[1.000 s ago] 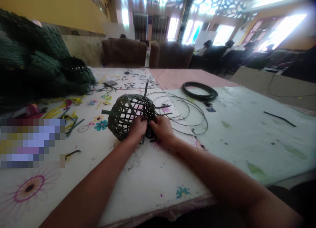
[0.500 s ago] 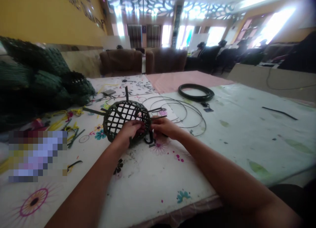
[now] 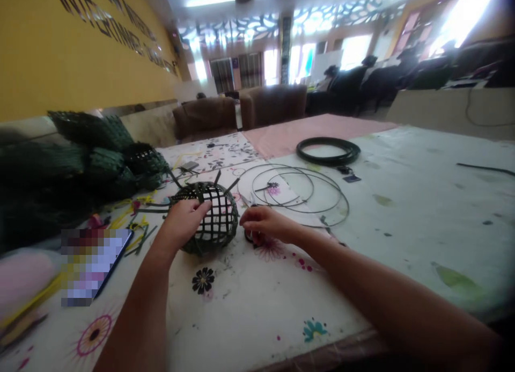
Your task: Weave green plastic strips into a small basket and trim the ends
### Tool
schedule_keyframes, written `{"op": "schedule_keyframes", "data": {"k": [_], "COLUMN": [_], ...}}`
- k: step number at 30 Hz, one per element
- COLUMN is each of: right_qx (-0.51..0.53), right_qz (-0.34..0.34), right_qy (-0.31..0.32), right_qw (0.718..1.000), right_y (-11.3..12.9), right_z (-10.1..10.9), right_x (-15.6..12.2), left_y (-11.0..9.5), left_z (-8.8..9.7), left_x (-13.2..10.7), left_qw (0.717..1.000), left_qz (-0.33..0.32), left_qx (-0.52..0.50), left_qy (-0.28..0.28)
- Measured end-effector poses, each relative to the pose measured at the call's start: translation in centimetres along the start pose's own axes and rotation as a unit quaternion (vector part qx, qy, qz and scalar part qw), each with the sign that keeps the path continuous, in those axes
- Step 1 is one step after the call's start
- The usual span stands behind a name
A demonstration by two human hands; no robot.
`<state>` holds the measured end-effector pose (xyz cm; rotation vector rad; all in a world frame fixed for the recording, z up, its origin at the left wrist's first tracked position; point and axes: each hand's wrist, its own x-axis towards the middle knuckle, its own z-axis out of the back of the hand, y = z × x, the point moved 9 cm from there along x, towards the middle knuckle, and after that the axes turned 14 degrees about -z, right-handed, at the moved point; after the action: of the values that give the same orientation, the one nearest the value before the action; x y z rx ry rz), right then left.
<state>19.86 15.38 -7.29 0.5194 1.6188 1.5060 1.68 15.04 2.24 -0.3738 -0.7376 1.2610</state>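
A small dark green woven basket (image 3: 217,213) lies tilted on the table, its open lattice facing me and loose strips sticking out from its rim. My left hand (image 3: 183,221) grips its left side, with the thumb over the lattice and the other fingers partly hidden. Just right of the basket, my right hand (image 3: 259,221) is apart from it, fingers curled down over the black handles of a pair of scissors (image 3: 248,235). The scissors' blades point away from me and are partly hidden by the hand.
Thin wire loops (image 3: 300,187) lie behind my right hand, with a dark coil (image 3: 328,151) beyond. A dark green woven pile (image 3: 92,152) stands at left, near yellow and green strip scraps (image 3: 140,238) and a phone (image 3: 98,267). Brown chairs (image 3: 273,106) stand across the table.
My right hand has left the basket's rim and come down on the scissors. The basket has turned, and my left hand has shifted to its left side. The view has moved slightly.
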Motion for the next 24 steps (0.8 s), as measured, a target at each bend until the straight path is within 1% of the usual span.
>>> {"op": "schedule_keyframes", "data": {"k": [2, 3, 6, 8, 9, 11, 14, 16, 20, 22, 24], "right_qx": [0.001, 0.005, 0.018, 0.023, 0.024, 0.026, 0.027, 0.028, 0.025, 0.021, 0.015], "right_qz": [-0.001, -0.003, -0.006, -0.008, -0.008, -0.009, -0.009, -0.011, -0.012, -0.008, -0.001], "right_qy": [-0.004, -0.005, -0.01, -0.011, -0.012, -0.017, -0.036, -0.048, -0.056, -0.052, -0.047], "right_qw": [1.0, 1.0, 1.0, 1.0, 1.0, 0.999, 0.999, 0.998, 0.998, 0.998, 0.999], "right_y": [0.1, 0.1, 0.1, 0.1, 0.1, 0.0, -0.1, -0.2, -0.3, -0.2, -0.2], "right_z": [0.0, 0.0, 0.1, 0.1, 0.2, 0.3, 0.9, 1.3, 1.6, 1.5, 1.4], "right_x": [0.0, -0.1, -0.2, -0.1, -0.1, 0.0, 0.2, 0.3, 0.3, 0.3, 0.3], "left_y": [-0.5, -0.6, -1.2, -2.3, -3.0, -4.6, -6.7, -7.5, -7.9, -7.7, -7.2], "left_z": [0.4, 0.8, 2.5, 3.2, 3.3, 2.9, 1.2, -0.2, -2.7, -4.1, -5.1], "left_x": [0.1, 0.1, -0.2, -0.6, -0.8, -1.2, -1.7, -1.8, -1.8, -1.9, -1.9], "left_qw": [0.996, 0.994, 0.987, 0.975, 0.968, 0.951, 0.931, 0.93, 0.938, 0.937, 0.931], "left_qz": [-0.038, -0.046, -0.068, -0.114, -0.144, -0.204, -0.267, -0.28, -0.253, -0.231, -0.207], "left_qx": [0.085, 0.098, 0.098, 0.098, 0.103, 0.129, 0.176, 0.195, 0.233, 0.261, 0.298], "left_qy": [0.003, -0.01, -0.108, -0.163, -0.18, -0.194, -0.174, -0.139, -0.05, 0.002, 0.038]}}
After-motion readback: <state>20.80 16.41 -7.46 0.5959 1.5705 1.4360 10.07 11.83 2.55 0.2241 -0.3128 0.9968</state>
